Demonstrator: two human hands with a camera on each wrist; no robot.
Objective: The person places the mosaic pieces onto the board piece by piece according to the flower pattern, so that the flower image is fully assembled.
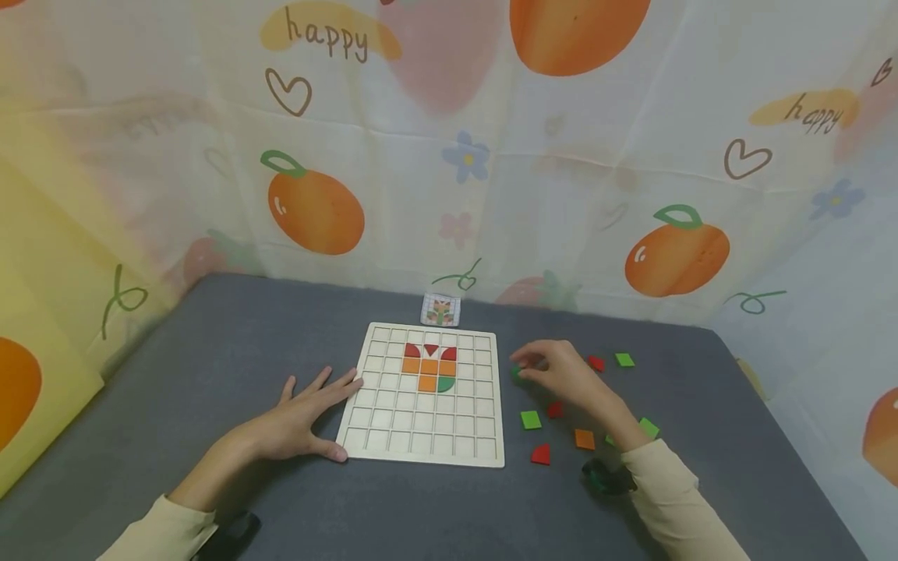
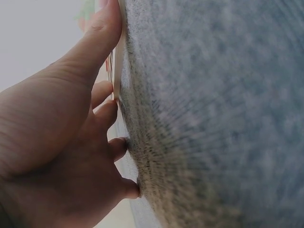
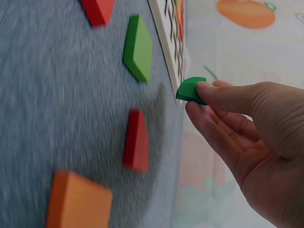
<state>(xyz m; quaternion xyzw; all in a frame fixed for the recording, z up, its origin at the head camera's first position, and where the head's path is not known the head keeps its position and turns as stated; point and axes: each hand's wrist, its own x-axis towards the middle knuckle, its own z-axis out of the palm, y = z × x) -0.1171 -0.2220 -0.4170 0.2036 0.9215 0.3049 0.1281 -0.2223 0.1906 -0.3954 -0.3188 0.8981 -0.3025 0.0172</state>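
A white grid board [image 1: 393, 421] lies on the dark grey table, with red, orange and green pieces set in its upper middle cells. A green quarter-circle piece [image 1: 445, 384] sits at the lower right of that group. My left hand [image 1: 302, 417] is spread along the board's left side, fingertips and thumb right at the edge; the left wrist view shows the thumb [image 2: 102, 35] at the rim. Just right of the board, my right hand [image 1: 561, 374] pinches another green quarter-circle piece [image 3: 190, 90] between thumb and fingers, held above the table.
A small pattern card [image 1: 440, 310] lies behind the board. Right of the board are scattered loose pieces: light green tiles such as one near the board [image 1: 531, 420], an orange square [image 1: 585, 439] and a red piece [image 1: 541, 454]. A fruit-printed cloth [image 1: 407, 187] hangs behind the table.
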